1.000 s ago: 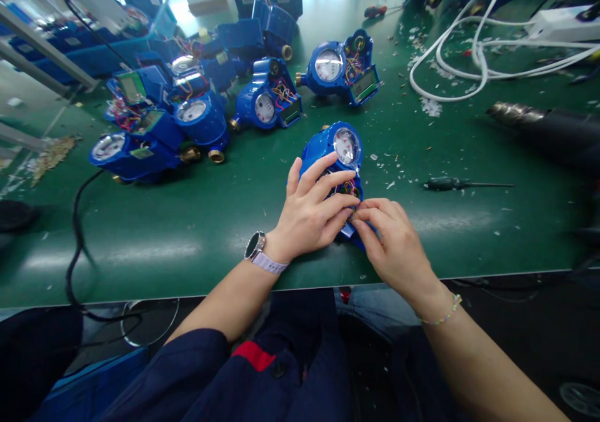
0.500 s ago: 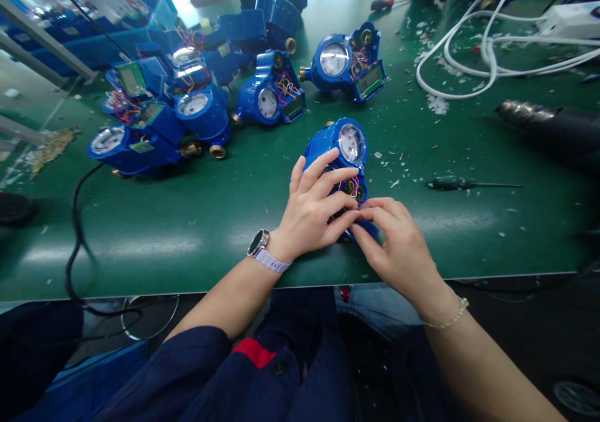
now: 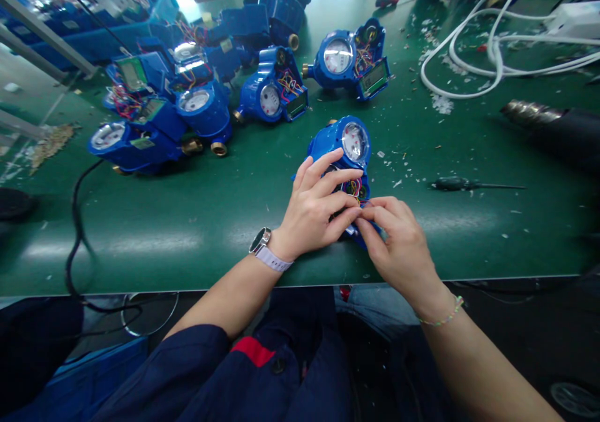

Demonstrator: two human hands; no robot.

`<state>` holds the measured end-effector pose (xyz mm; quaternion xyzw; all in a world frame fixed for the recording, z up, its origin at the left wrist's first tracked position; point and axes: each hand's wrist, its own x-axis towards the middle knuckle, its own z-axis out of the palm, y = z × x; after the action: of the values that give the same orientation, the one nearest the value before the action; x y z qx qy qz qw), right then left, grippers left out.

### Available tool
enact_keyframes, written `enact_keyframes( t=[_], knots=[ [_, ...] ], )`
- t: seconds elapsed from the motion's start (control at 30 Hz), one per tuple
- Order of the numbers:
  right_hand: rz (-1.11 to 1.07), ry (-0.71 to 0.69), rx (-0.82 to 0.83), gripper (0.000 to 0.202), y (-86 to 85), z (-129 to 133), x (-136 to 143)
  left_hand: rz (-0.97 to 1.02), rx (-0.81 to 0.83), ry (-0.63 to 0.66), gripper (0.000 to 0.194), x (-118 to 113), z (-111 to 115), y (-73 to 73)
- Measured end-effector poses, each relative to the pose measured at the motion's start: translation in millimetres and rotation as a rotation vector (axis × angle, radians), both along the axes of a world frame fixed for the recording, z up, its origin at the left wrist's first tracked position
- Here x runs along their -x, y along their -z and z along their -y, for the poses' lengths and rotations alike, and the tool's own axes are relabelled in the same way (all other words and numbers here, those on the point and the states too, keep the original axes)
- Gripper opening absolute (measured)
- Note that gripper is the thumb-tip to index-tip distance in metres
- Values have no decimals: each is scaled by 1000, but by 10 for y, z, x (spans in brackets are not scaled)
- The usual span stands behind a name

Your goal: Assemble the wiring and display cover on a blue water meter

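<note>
The blue plastic water meter with round dial (image 3: 344, 144) is steadied under the spread left hand (image 3: 316, 212) while its coloured wires (image 3: 352, 187) are pinched by the right hand (image 3: 398, 247); a black screwdriver (image 3: 469, 185) lies well right, more blue meters (image 3: 274, 94) beyond.

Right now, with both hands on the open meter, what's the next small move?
Probably keep the left hand pressing the blue water meter steady while the right hand tucks the coloured wires into the housing; they show loose between the fingertips.
</note>
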<state>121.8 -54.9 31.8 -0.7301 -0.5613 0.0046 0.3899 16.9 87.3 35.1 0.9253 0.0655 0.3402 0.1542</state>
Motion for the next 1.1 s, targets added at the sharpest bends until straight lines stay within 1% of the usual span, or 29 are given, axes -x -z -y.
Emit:
enact_keyframes(
  t=[0.43,0.6,0.8,0.93,1.1],
  knots=[
    [15,-3,28,13,-5,16,-24,15,42,41,15,-10,-13,4],
    [-7,-3,41,15,-33,19,-34,12,23,30,17,-6,-16,4],
    [29,-13,56,3,-29,-5,-22,15,42,42,16,-7,-14,8],
    [51,3,41,11,1,-18,-20,29,14,36,16,-10,-17,15],
    [60,-25,19,12,-15,-14,-24,4,27,37,17,-12,-13,8]
  ],
)
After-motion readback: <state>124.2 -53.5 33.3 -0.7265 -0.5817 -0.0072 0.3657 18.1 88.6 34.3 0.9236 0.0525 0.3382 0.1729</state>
